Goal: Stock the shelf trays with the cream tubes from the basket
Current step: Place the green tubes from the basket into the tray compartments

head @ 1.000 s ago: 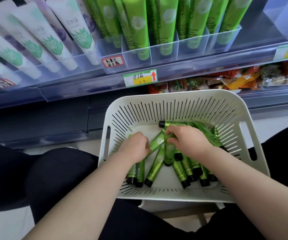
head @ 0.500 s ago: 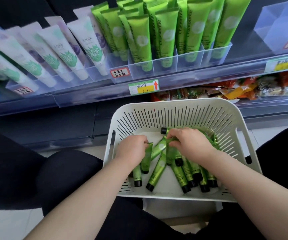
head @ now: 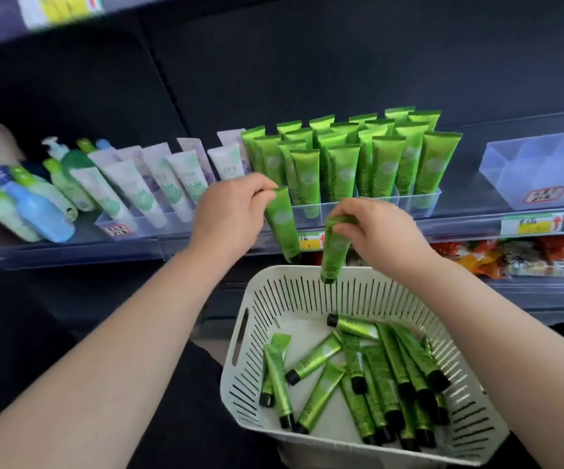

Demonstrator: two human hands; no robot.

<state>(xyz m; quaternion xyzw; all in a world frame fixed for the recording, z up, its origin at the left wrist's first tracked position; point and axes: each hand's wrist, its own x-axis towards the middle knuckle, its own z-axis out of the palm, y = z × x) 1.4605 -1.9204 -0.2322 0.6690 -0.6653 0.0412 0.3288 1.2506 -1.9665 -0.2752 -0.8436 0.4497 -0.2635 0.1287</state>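
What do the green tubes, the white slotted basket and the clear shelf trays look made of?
Green cream tubes: likely soft plastic laminate, glossy; highlights, flat crimped ends. White slotted basket: moulded plastic, matt; uniform slots. Clear shelf tray: rigid transparent plastic, perhaps acrylic; tubes show through its wall.

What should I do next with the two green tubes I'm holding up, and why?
Probably carry the left tube in the left hand forward and lower it, cap down, into the clear tray of green tubes. Both tubes hang cap down like the shelved ones, and the right hand holds the right tube lower, over the basket rim.
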